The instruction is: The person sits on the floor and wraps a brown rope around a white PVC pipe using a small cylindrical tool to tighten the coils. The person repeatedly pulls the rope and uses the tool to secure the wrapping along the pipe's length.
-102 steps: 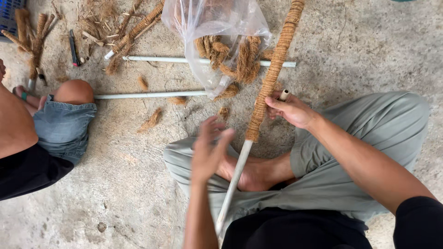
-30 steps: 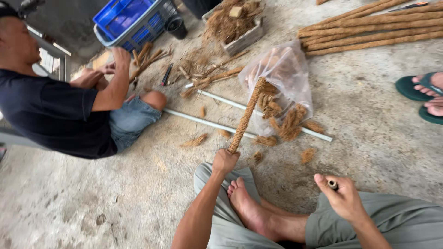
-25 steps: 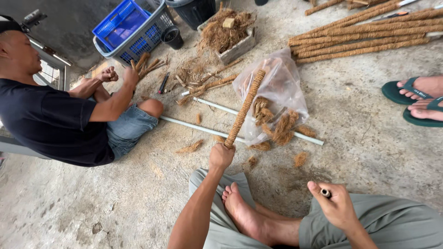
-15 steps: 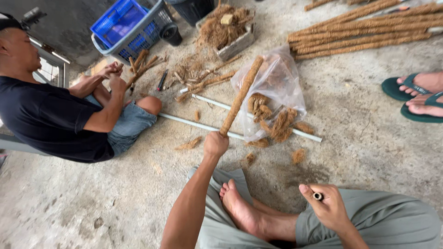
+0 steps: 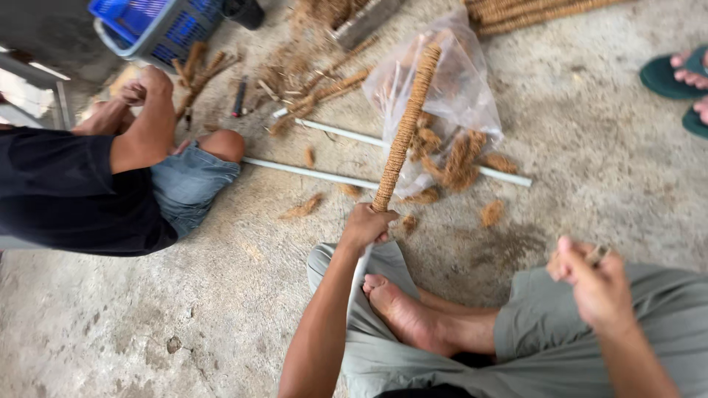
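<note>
The right hand (image 5: 597, 284) is curled round something small and pale — only its tip shows, too little to tell what it is. The left hand (image 5: 366, 226) has its grip pressed tight around the fibre-wrapped pole (image 5: 404, 133), at the lower end of the brown winding; below the fist the bare white pipe slips behind the forearm and out of sight. The pole leans away from the person's bare foot (image 5: 402, 317), its top lying against a clear plastic bag (image 5: 461, 96) of fibre tufts. Under the bag run two white pipes (image 5: 310, 173) on the rough concrete floor (image 5: 221, 317), strewn with brown fibre. Beyond the pole, a co-worker in a dark shirt (image 5: 70, 191) sits, partly cut off, beside a blue crate (image 5: 158, 22).
</note>
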